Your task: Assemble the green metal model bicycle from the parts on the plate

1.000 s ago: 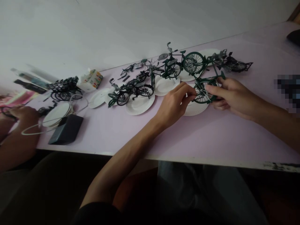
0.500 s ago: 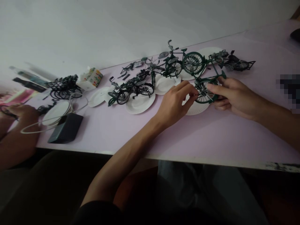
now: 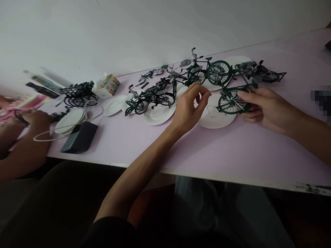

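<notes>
My right hand (image 3: 261, 105) grips a green model bicycle (image 3: 234, 100) by its rear, thumb over the spoked wheel and fingers behind. The bicycle is raised above the table, its handlebar end pointing up and away. My left hand (image 3: 190, 105) is apart from it, to the left, thumb and index fingertip pinched together. Whether a small part sits in that pinch is too small to tell. Below the hands lies a white paper plate (image 3: 218, 119) with a few tiny thin pieces on it. Another green model bicycle (image 3: 207, 70) stands just behind.
Dark model bicycles (image 3: 155, 98) rest over paper plates left of my hands. Further left are a black box (image 3: 80, 137), a white cable (image 3: 38, 139), stacked plates (image 3: 68, 122), a tissue box (image 3: 107, 86) and lined-up bicycles (image 3: 80, 93). Another person's hands (image 3: 36, 119) work at the far left.
My left hand has drawn away from the bicycle's wheel to the left, still pinched. The right hand keeps its hold. The whole view has shifted slightly.
</notes>
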Motion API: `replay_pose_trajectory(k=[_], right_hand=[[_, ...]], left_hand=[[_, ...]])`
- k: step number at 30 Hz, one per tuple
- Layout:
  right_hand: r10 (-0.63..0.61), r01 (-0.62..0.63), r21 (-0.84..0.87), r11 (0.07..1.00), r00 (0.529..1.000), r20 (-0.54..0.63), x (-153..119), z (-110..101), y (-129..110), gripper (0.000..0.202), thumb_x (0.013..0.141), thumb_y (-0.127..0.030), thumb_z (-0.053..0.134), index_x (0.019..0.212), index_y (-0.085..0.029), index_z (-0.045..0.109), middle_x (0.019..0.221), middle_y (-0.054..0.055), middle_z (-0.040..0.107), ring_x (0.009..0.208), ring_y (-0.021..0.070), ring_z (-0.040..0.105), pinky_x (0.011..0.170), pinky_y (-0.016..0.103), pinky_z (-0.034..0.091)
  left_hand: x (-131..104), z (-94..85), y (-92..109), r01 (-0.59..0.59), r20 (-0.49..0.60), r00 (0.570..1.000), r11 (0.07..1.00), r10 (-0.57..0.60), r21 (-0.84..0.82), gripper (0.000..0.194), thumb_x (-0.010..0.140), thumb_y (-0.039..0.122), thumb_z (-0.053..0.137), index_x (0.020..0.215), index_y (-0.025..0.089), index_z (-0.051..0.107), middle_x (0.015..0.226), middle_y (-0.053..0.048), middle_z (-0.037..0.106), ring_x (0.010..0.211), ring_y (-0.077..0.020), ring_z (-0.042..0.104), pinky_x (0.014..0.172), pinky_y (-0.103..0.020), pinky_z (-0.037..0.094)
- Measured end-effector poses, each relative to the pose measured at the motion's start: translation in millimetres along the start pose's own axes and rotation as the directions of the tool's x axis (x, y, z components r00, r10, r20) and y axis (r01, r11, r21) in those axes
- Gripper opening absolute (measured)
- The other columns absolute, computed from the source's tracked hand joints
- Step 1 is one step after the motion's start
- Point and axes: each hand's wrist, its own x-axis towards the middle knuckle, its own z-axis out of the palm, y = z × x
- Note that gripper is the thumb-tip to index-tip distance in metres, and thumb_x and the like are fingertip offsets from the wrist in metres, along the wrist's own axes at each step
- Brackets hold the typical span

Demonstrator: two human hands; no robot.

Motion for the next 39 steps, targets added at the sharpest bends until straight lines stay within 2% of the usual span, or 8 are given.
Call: replay_pose_trajectory(k=[5,10,14,20,25,30,33,39], right_hand=[[0.047,-0.048,0.020,0.999,0.999,0.005,-2,0,-1,0.058,0.085,-0.045,0.087,0.071,-0.024,0.035,0.064,-0.009,0.025,0.051,0.0049,0.018,0.045,0.021,0.019],[0.076,-0.076,-0.070,0.995,0.997,-0.004,-5,1,0,0.049,0.081,-0.052,0.089,0.080,-0.023,0.050,0.067,-0.007,0.036,0.054,0.0062,0.026,0.047,0.023,0.022],[0.011,-0.025,-0.227,0.973,0.998,-0.066,-7,2,-1,0.044,0.082,-0.054,0.087,0.083,-0.022,0.057,0.071,-0.004,0.045,0.057,0.0086,0.036,0.047,0.023,0.029],[-0.298,0.207,-0.513,0.833,0.949,-0.101,-9,2,-6,0.036,0.083,-0.052,0.086,0.096,-0.025,0.065,0.070,-0.002,0.051,0.059,0.0124,0.043,0.046,0.025,0.032],[-0.227,0.122,-0.460,0.880,0.957,-0.180,-10,1,-6,0.036,0.081,-0.053,0.086,0.092,-0.024,0.067,0.078,0.000,0.058,0.064,0.0136,0.049,0.049,0.025,0.040],[-0.196,0.074,-0.333,0.940,0.916,-0.350,-2,-4,-8,0.032,0.079,-0.047,0.085,0.088,-0.022,0.068,0.074,-0.001,0.051,0.059,0.0106,0.042,0.042,0.021,0.034],[-0.189,0.061,-0.301,0.952,0.889,-0.417,2,-6,-12,0.028,0.079,-0.042,0.084,0.087,-0.022,0.067,0.077,-0.001,0.051,0.060,0.0101,0.041,0.041,0.020,0.034],[-0.158,0.029,-0.312,0.950,0.904,-0.398,4,-3,-11,0.033,0.080,-0.046,0.086,0.087,-0.023,0.064,0.077,-0.002,0.049,0.059,0.0095,0.039,0.041,0.020,0.035]], left_hand=[[1,-2.4,-15,0.080,-0.085,0.993,0.997,-0.080,-0.006,0.002,0.110,0.025,0.056,0.110,0.025,0.059,0.104,-0.003,0.071,0.084,-0.0124,0.064,0.075,-0.027,0.052],[-1,-4.3,-21,0.181,-0.089,0.980,0.983,-0.179,0.016,0.025,0.114,0.038,0.051,0.136,0.028,0.045,0.116,-0.007,0.065,0.092,-0.0154,0.065,0.078,-0.030,0.052],[-2,-5.4,-24,0.181,-0.089,0.980,0.983,-0.178,0.017,0.028,0.110,0.031,0.058,0.134,0.027,0.044,0.123,-0.008,0.065,0.097,-0.0162,0.065,0.085,-0.033,0.054],[2,-3.6,-28,0.306,-0.031,0.949,0.938,-0.314,-0.161,0.028,0.104,0.024,0.065,0.127,0.024,0.050,0.126,-0.008,0.067,0.096,-0.0129,0.066,0.081,-0.027,0.055],[6,-5.0,-22,0.426,0.196,0.904,0.844,-0.381,-0.326,0.023,0.110,0.035,0.054,0.101,0.016,0.062,0.100,-0.007,0.073,0.087,-0.0120,0.066,0.079,-0.025,0.053],[0,-7.4,-14,0.123,0.237,0.965,0.992,-0.114,-0.023,0.009,0.104,0.019,0.058,0.099,0.017,0.066,0.097,-0.005,0.073,0.089,-0.0155,0.063,0.081,-0.029,0.049],[-4,-3.4,-13,-0.042,0.328,0.945,0.994,0.006,0.100,0.009,0.103,0.013,0.060,0.105,0.015,0.068,0.105,-0.008,0.075,0.099,-0.0196,0.064,0.091,-0.033,0.050],[-3,11.6,-16,-0.127,0.477,0.878,0.977,0.031,0.169,0.014,0.105,0.014,0.061,0.116,0.016,0.070,0.121,-0.009,0.078,0.118,-0.0233,0.066,0.102,-0.037,0.046]])
